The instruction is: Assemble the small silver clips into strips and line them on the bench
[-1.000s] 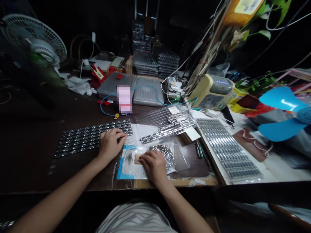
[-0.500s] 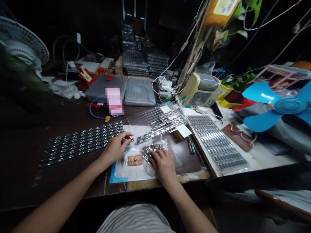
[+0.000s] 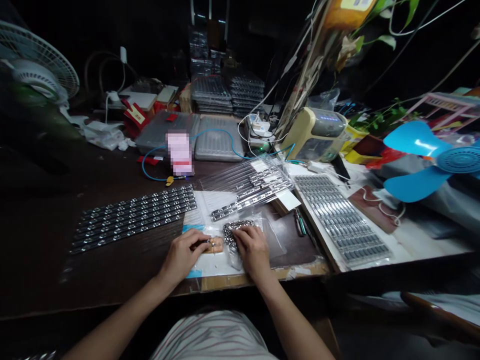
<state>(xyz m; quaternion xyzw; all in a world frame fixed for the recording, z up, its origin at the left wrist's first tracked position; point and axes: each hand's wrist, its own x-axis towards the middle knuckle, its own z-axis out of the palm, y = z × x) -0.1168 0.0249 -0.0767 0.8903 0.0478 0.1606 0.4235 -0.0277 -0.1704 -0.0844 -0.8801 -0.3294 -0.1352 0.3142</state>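
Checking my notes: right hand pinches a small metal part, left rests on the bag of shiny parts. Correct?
No, the hands are swapped: the head view shows the left hand pinching the small metal part, the right hand on the bag of shiny parts.

We get a dim frame; the background sinks to near black; light pools on the right of the workbench; glare streaks the blue fan blade; the white pedestal fan bows at the wide-angle edge; a pixelated patch hides one item.
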